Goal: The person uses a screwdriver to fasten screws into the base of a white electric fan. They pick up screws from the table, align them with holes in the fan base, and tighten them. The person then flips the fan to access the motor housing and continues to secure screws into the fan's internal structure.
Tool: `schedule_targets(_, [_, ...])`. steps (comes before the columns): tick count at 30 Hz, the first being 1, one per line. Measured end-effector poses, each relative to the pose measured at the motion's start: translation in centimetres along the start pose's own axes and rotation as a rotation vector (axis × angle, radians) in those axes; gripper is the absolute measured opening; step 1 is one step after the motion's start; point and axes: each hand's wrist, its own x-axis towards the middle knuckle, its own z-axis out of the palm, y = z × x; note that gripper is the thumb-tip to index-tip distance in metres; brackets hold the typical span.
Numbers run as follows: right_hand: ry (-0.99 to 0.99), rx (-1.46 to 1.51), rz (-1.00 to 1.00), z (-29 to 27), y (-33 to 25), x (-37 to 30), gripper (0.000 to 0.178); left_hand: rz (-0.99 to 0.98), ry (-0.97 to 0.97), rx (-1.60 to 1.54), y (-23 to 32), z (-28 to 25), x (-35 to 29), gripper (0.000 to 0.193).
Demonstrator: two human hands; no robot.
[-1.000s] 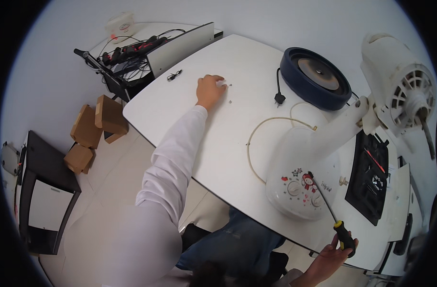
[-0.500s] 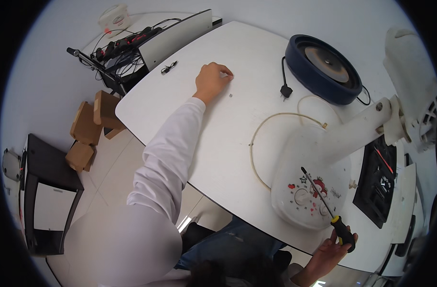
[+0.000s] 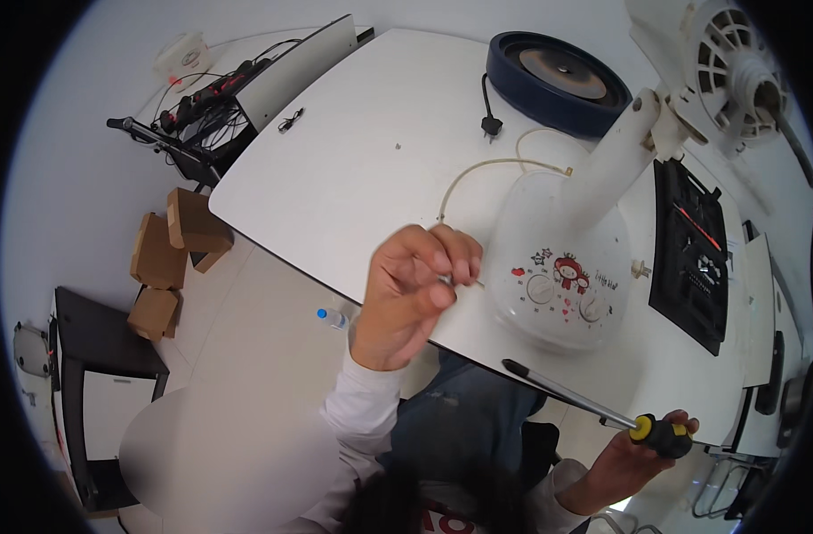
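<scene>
My left hand (image 3: 411,294), raised near the table's front edge, pinches a small metal screw (image 3: 479,284), mostly hidden by the fingertips. A screwdriver (image 3: 593,408) with a black and yellow handle rests in my right hand (image 3: 633,470); its shaft slants up to the left, past the table edge. Between and beyond both hands lies the white base (image 3: 549,319) of an electric fan, with two knobs and red cartoon prints. From it a thick white neck (image 3: 602,169) leans to the caged motor head (image 3: 740,76). Another tiny metal piece (image 3: 398,146) lies on the white table (image 3: 335,196).
A dark blue round disc (image 3: 558,84) with a black plug (image 3: 491,126) sits at the back. A black tool case (image 3: 689,258) lies open at the right. A short black cable (image 3: 291,119) is at the far left. Cardboard boxes (image 3: 157,258) and a bottle (image 3: 333,319) stand on the floor.
My left hand has come back from the far part of the table toward me, near the fan base. The screwdriver has swung down, away from above the base. The view has shifted.
</scene>
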Motion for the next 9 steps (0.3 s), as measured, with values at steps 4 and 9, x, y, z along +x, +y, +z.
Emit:
schedule_targets(4, [0.041,0.045,0.018,1.1,-0.6,-0.7,0.039,-0.042,-0.067,-0.233,-0.5,1.5,-2.2,0.022])
schedule_targets(9, [-0.082,0.042,0.033,-0.2,-0.9,-1.3,0.039,-0.026,-0.144,-0.242,-1.0,2.8,-3.7,0.021])
